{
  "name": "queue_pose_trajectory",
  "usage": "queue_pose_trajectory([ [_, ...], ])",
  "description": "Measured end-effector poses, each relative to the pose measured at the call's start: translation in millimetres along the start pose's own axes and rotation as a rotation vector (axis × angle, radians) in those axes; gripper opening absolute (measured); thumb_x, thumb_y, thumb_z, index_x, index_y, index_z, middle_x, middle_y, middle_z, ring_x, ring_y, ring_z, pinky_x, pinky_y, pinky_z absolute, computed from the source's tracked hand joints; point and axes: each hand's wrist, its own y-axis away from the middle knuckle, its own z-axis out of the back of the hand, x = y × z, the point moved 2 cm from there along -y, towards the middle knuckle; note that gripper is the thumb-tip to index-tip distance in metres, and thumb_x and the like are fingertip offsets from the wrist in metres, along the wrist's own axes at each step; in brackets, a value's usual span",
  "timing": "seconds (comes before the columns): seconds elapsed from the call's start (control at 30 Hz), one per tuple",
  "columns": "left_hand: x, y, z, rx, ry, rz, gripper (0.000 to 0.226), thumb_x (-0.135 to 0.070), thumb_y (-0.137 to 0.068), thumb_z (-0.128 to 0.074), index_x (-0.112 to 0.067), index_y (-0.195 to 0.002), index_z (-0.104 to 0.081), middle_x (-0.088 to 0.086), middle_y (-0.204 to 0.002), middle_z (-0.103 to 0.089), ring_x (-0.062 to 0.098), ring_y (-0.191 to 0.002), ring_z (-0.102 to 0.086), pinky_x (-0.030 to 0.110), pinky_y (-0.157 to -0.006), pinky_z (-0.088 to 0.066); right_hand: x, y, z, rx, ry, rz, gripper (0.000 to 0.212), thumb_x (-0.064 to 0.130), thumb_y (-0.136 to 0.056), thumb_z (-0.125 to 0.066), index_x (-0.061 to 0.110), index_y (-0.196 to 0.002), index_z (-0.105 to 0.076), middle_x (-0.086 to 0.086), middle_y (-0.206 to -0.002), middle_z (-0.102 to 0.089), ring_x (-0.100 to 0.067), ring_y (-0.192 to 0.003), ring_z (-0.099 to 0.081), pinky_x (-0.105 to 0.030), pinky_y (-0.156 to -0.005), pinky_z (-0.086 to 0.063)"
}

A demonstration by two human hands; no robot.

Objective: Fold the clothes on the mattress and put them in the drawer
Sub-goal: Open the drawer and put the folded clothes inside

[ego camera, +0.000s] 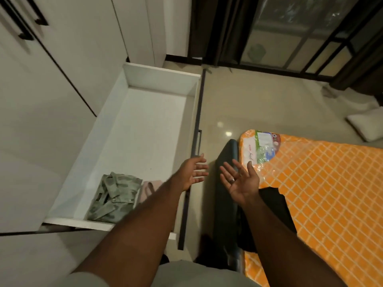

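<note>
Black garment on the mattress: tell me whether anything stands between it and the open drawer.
Nothing visible blocks it. Between the black garment and the drawer lie only a dark teal cloth at the mattress edge and the low front panel. The left hand and right hand are open, empty.

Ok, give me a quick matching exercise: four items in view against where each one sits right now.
Things:
1 green patterned shirt
2 pink garment
3 black garment
4 white pillow

Places:
A on the orange mattress
B on the floor, far right
C in the drawer, beside the shirt
D in the drawer, at its near end

Pairs: 1-D, 2-C, 3-A, 4-B
</note>
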Motion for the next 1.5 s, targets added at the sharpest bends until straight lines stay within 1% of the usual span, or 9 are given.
queue_pose_trajectory([
  [0.17,10.4,-15.4,-73.5,0.029,-0.024,0.018,0.046,-0.048,-0.100,-0.056,-0.013,-0.129,-0.062,0.013,-0.126,-0.067,0.033,-0.112,-0.067,0.043,-0.093,-0.054,36.3,-8.7,70.1,-0.062,-0.030,-0.009,0.063,0.059,-0.096,-0.053,0.014,-0.140,-0.057,-0.017,-0.130,-0.068,-0.038,-0.122,-0.065,-0.051,-0.113,-0.042],
  [0.47,69.9,-45.2,-168.1,-0.009,-0.111,0.179,0.036,-0.045,-0.101,-0.053,-0.015,-0.119,-0.062,0.007,-0.114,-0.067,0.031,-0.111,-0.063,0.045,-0.106,-0.046,81.5,-29.1,184.9,-0.094,0.014,-0.085,0.063,0.059,-0.098,-0.050,0.012,-0.140,-0.056,-0.016,-0.132,-0.067,-0.036,-0.122,-0.065,-0.047,-0.100,-0.050],
  [0.7,135.4,-82.4,-207.4,-0.109,-0.317,0.339,0.024,-0.039,-0.103,-0.053,-0.021,-0.086,-0.056,-0.001,-0.078,-0.059,0.013,-0.058,-0.051,0.025,-0.057,-0.037,100.4,-42.5,261.2,-0.158,0.251,-0.202,0.047,0.049,-0.102,-0.051,0.013,-0.133,-0.058,-0.013,-0.127,-0.066,-0.029,-0.114,-0.065,-0.045,-0.099,-0.049],
  [0.8,166.1,-95.7,-218.5,-0.156,-0.434,0.416,0.019,-0.033,-0.103,-0.053,-0.019,-0.091,-0.054,0.001,-0.074,-0.052,0.012,-0.053,-0.042,0.024,-0.052,-0.031,101.5,-49.8,289.0,-0.231,0.552,-0.193,0.035,0.036,-0.101,-0.060,0.012,-0.126,-0.061,-0.008,-0.124,-0.065,-0.022,-0.103,-0.064,-0.041,-0.094,-0.050],
  [0.9,190.1,-106.6,-233.4,-0.160,-0.476,0.467,0.020,-0.032,-0.102,-0.057,-0.014,-0.111,-0.057,0.005,-0.085,-0.057,0.014,-0.060,-0.049,0.026,-0.055,-0.039,97.1,-61.3,314.2,-0.271,0.887,-0.088,0.020,0.025,-0.100,-0.064,0.011,-0.113,-0.069,-0.008,-0.118,-0.068,-0.022,-0.097,-0.065,-0.030,-0.077,-0.053],
  [1.03,220.0,-126.0,-250.3,-0.165,-0.488,0.487,0.034,-0.032,-0.096,-0.066,-0.015,-0.124,-0.057,0.006,-0.112,-0.064,0.020,-0.091,-0.061,0.033,-0.074,-0.048,84.3,-78.8,334.1,-0.239,1.113,-0.073,0.032,0.028,-0.098,-0.064,0.020,-0.128,-0.065,-0.003,-0.123,-0.067,-0.025,-0.106,-0.062,-0.037,-0.087,-0.047],
  [1.13,230.8,-138.1,-258.6,-0.159,-0.482,0.510,0.043,-0.032,-0.091,-0.072,-0.015,-0.128,-0.059,0.004,-0.126,-0.066,0.024,-0.112,-0.060,0.037,-0.082,-0.047,81.3,-82.2,332.2,-0.176,1.165,-0.082,0.044,0.027,-0.097,-0.062,0.025,-0.140,-0.056,0.002,-0.129,-0.064,-0.025,-0.113,-0.060,-0.036,-0.090,-0.044],
  [1.23,233.2,-150.2,-269.5,-0.154,-0.450,0.530,0.045,-0.028,-0.091,-0.072,-0.013,-0.131,-0.059,0.005,-0.130,-0.064,0.024,-0.111,-0.057,0.034,-0.083,-0.044,80.5,-89.5,334.9,-0.144,1.198,-0.083,0.054,0.027,-0.096,-0.062,0.029,-0.148,-0.049,0.002,-0.138,-0.061,-0.027,-0.124,-0.058,-0.038,-0.098,-0.046],
  [1.5,258.5,-150.2,-267.6,-0.134,-0.256,0.585,0.075,-0.034,-0.079,-0.085,-0.026,-0.142,-0.046,-0.004,-0.138,-0.058,0.022,-0.122,-0.054,0.035,-0.088,-0.043,79.3,-103.6,332.7,-0.152,1.170,-0.107,0.053,0.017,-0.096,-0.064,0.022,-0.147,-0.051,-0.003,-0.137,-0.061,-0.030,-0.123,-0.057,-0.034,-0.091,-0.042],
])
